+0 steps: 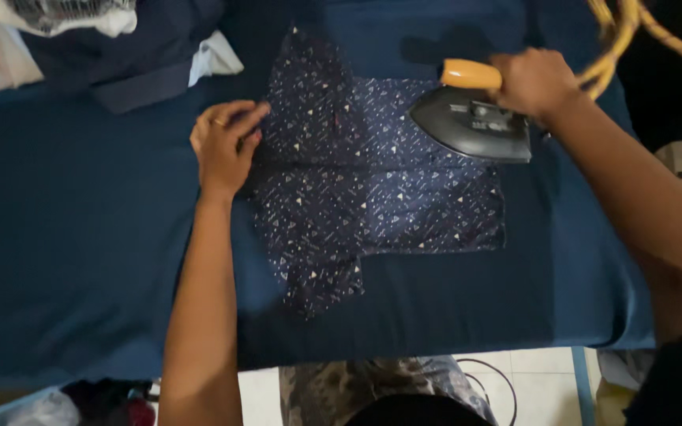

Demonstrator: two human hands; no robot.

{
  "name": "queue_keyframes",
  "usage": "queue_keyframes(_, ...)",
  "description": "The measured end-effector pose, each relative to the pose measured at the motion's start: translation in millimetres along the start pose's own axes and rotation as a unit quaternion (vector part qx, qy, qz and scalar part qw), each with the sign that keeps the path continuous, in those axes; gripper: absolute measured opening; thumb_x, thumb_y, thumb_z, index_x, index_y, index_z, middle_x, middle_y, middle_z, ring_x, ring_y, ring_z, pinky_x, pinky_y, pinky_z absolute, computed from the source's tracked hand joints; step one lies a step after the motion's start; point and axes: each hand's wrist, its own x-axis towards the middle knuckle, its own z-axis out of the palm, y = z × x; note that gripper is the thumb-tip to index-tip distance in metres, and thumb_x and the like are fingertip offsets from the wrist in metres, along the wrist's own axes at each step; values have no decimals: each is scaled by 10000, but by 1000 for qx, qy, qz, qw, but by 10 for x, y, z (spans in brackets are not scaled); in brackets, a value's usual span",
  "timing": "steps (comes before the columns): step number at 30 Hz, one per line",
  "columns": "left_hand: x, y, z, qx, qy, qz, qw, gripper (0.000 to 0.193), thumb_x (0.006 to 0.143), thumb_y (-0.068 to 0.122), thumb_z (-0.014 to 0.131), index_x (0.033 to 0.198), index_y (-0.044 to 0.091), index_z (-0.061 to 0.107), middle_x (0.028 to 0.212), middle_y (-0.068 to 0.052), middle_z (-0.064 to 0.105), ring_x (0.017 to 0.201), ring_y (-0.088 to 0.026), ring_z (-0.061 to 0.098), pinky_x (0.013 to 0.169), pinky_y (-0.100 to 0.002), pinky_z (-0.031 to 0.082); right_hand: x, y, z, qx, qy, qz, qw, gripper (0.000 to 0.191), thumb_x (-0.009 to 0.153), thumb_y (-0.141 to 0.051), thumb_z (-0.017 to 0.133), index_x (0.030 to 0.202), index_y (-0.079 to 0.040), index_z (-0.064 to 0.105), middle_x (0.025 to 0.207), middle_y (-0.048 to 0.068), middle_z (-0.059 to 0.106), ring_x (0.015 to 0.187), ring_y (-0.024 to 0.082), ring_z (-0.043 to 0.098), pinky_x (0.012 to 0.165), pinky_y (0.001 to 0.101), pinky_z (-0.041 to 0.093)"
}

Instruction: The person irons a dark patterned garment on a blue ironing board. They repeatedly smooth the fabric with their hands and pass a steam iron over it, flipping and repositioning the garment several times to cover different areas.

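A small dark navy garment (357, 189) with a pale triangle print lies flat on a blue cloth-covered table (80, 237). My left hand (224, 146), a ring on one finger, presses down on the garment's left edge with fingers together. My right hand (532, 81) grips the orange handle of a dark grey iron (475, 122). The iron rests on the garment's upper right part, its tip pointing left. A yellow braided cord (617, 39) runs from the iron up past my right wrist.
A heap of dark and white folded clothes (112, 47) sits at the table's far left corner. The table's near edge (436, 347) runs just in front of my body, with tiled floor and a thin cable (499, 386) below it.
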Motion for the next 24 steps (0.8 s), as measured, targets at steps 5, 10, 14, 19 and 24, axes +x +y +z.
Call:
queue_keyframes(5, 30, 5, 38, 49, -38, 19, 998, 344, 997, 140, 633, 1241, 347, 757, 1423, 64, 612, 1375, -266, 441, 1161, -464, 215, -151, 347, 234, -32, 25, -83, 996, 483, 828, -437, 726, 1233, -179, 672, 820, 131, 748, 735, 353, 734, 690, 477, 593)
queue_keyframes(10, 20, -46, 86, 28, -31, -17, 999, 310, 999, 158, 643, 1225, 333, 762, 1410, 67, 625, 1361, -243, 461, 1163, -465, 223, -207, 191, 360, -36, 146, -77, 986, 337, 1003, -477, 708, 991, -146, 649, 839, 83, 733, 734, 295, 729, 662, 450, 577)
queue_keyframes(14, -2, -61, 94, 23, -20, -13, 999, 338, 992, 133, 631, 1249, 319, 749, 1400, 68, 634, 1354, -241, 480, 1162, -457, 234, 110, -108, 353, -54, 168, 32, 984, 373, 887, -465, 751, 1049, -139, 670, 775, 124, 724, 644, 329, 708, 568, 461, 561)
queue_keyframes(19, 27, -9, 85, 25, -26, -2, 999, 422, 1011, 68, 581, 1288, 339, 750, 1374, 73, 657, 1302, -208, 511, 1133, -456, 238, 262, -259, 194, -24, 194, -112, 974, 331, 849, -452, 732, 1013, -168, 688, 705, 108, 703, 606, 313, 698, 542, 465, 540)
queue_keyframes(24, 89, -23, 113, 45, -19, -12, 999, 433, 970, 61, 582, 1272, 329, 737, 1350, 73, 667, 1297, -198, 514, 1134, -455, 235, 396, -697, 22, 16, 255, -157, 954, 272, 849, -360, 707, 954, -122, 625, 786, 74, 716, 679, 300, 714, 583, 448, 556)
